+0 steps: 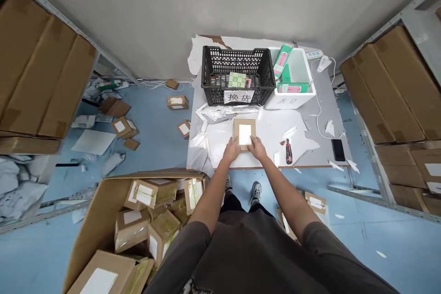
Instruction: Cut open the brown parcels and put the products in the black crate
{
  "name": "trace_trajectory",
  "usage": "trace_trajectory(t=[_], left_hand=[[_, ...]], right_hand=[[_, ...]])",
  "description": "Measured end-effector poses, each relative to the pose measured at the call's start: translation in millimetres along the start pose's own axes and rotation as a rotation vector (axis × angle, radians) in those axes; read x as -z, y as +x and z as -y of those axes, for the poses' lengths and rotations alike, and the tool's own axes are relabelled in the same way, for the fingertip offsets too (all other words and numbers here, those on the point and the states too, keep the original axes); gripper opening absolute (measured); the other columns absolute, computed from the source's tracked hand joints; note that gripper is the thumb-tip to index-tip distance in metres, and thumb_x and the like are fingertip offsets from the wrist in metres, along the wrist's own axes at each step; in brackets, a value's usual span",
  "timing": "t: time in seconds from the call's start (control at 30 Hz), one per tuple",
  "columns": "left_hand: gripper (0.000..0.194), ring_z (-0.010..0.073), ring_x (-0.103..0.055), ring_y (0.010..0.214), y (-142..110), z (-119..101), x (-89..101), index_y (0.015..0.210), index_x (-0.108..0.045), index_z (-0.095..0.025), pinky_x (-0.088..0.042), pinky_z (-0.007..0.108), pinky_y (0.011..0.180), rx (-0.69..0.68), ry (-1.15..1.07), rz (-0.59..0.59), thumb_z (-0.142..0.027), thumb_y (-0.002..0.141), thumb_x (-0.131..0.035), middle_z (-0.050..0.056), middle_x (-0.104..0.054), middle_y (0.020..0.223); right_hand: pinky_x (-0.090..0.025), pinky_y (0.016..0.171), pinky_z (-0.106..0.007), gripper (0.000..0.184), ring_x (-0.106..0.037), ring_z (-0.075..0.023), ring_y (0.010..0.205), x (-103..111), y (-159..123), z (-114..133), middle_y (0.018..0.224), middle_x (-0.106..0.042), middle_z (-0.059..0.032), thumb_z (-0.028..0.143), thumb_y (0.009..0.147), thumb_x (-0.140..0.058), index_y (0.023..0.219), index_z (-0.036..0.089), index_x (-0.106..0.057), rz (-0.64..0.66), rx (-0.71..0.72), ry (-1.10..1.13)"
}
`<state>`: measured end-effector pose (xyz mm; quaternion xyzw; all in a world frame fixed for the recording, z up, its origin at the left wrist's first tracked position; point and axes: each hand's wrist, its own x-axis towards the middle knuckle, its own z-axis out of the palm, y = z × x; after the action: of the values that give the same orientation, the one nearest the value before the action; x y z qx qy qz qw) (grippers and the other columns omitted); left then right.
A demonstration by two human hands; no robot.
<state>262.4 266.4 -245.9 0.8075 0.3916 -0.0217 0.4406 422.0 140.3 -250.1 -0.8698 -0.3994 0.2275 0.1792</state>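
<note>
Cardboard box (245, 132) with a white label (245, 136) on its top lies on the paper-covered part of the table (329, 112), near the front edge and directly before the person. Left hand (232, 149) has its grip clamped on the near left corner; right hand (257, 148) has its grip clamped on the near right corner, thumb over the top. To the right of the box lies a red-and-black utility knife (288, 152), and farther right a dark phone (338, 150) by the table's corner. Behind the box stands a black plastic crate (214, 97) with a green-and-white packet (237, 79) inside. Just beside the crate, a white bin (291, 101) holds green-and-pink boxes (292, 87). A power strip (314, 54) lies near the back right corner. Beyond the table, on the person's left, a large open carton (86, 225) is filled with taped parcels (132, 229). Brown cartons (389, 87) stand on shelving at the right, above the blue floor (361, 243).
</note>
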Motion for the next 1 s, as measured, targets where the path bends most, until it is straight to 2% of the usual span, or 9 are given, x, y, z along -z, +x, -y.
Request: trace_trajectory(t=[0.07, 0.13, 0.27, 0.5, 0.7, 0.8, 0.87, 0.93, 1.0], left_hand=[[0.087, 0.0373, -0.04, 0.157, -6, 7, -1.0, 0.17, -0.036, -0.022, -0.037, 0.051, 0.127, -0.023, 0.0, 0.032, -0.024, 0.091, -0.073, 0.018, -0.037, 0.172], [0.096, 0.0333, -0.046, 0.154, -10, 11, -2.6, 0.172, -0.03, -0.026, -0.041, 0.047, 0.125, -0.057, -0.018, 0.052, -0.02, 0.087, -0.076, 0.013, -0.041, 0.171], [0.096, 0.0275, -0.049, 0.152, -11, 13, -8.2, 0.172, -0.029, -0.033, -0.043, 0.043, 0.125, -0.075, -0.033, 0.016, -0.007, 0.088, -0.069, 0.004, -0.043, 0.172], [0.097, 0.0284, -0.052, 0.151, -10, 10, -20.5, 0.172, -0.027, -0.033, -0.044, 0.044, 0.125, -0.046, -0.035, -0.069, -0.004, 0.089, -0.068, 0.004, -0.047, 0.169], [0.098, 0.0309, -0.053, 0.15, -14, 3, -21.4, 0.171, -0.031, -0.032, -0.042, 0.046, 0.125, -0.015, -0.056, -0.058, -0.005, 0.086, -0.071, 0.007, -0.047, 0.169], [0.1, 0.0305, -0.05, 0.152, -19, -2, -22.0, 0.171, -0.033, -0.029, -0.039, 0.045, 0.128, -0.019, -0.127, -0.075, -0.009, 0.083, -0.079, 0.009, -0.047, 0.169], [0.107, 0.0302, -0.049, 0.152, -22, -5, -26.8, 0.171, -0.032, -0.027, -0.041, 0.045, 0.127, -0.011, -0.235, -0.09, -0.016, 0.08, -0.086, 0.011, -0.047, 0.168], [0.115, 0.03, -0.054, 0.148, -24, -6, -35.9, 0.172, -0.025, -0.026, -0.046, 0.046, 0.122, 0.021, -0.38, -0.101, -0.025, 0.077, -0.091, 0.014, -0.048, 0.167], [0.118, 0.0292, -0.062, 0.14, -25, -4, -47.2, 0.173, -0.02, -0.025, -0.051, 0.046, 0.117, 0.079, -0.481, -0.09, -0.032, 0.079, -0.091, 0.017, -0.053, 0.163]], right_hand=[[-0.053, 0.11, -0.042, 0.072, -0.059, -0.0286, 0.136, -4, -11, -9, 0.154, -0.053, -0.0167, 0.032, 0.093, -0.072, 0.16, 0.022, -0.049, 0.081, 0.005, -0.033], [-0.054, 0.108, -0.041, 0.081, -0.062, -0.0275, 0.131, -7, -21, -15, 0.151, -0.055, -0.0145, 0.026, 0.089, -0.075, 0.163, 0.025, -0.044, 0.128, 0.017, -0.029], [-0.057, 0.098, -0.037, 0.078, -0.069, -0.0245, 0.115, -14, -27, -19, 0.141, -0.061, -0.0108, 0.018, 0.092, -0.067, 0.165, 0.027, -0.041, 0.122, 0.007, -0.01], [-0.058, 0.095, -0.034, 0.071, -0.071, -0.0234, 0.106, -13, -19, -16, 0.132, -0.065, -0.0084, 0.019, 0.093, -0.066, 0.161, 0.027, -0.046, 0.097, 0.009, -0.006], [-0.057, 0.093, -0.033, 0.073, -0.071, -0.0239, 0.103, -4, -25, -10, 0.126, -0.067, -0.0109, 0.015, 0.092, -0.063, 0.163, 0.024, -0.045, 0.107, -0.015, -0.056], [-0.057, 0.098, -0.037, 0.071, -0.069, -0.026, 0.11, 7, -34, -6, 0.13, -0.067, -0.012, 0.016, 0.093, -0.061, 0.162, 0.024, -0.047, 0.051, 0.028, -0.033], [-0.056, 0.104, -0.043, 0.068, -0.065, -0.0285, 0.12, 16, -41, -3, 0.137, -0.066, -0.0135, 0.016, 0.094, -0.059, 0.161, 0.023, -0.048, -0.046, 0.075, -0.014], [-0.053, 0.111, -0.049, 0.066, -0.059, -0.0303, 0.13, 23, -49, 1, 0.143, -0.065, -0.0143, 0.015, 0.095, -0.055, 0.161, 0.023, -0.05, -0.147, 0.148, 0.01], [-0.05, 0.115, -0.051, 0.064, -0.054, -0.0302, 0.137, 27, -57, 5, 0.144, -0.065, -0.0136, 0.014, 0.095, -0.053, 0.159, 0.022, -0.052, -0.194, 0.245, 0.041]])
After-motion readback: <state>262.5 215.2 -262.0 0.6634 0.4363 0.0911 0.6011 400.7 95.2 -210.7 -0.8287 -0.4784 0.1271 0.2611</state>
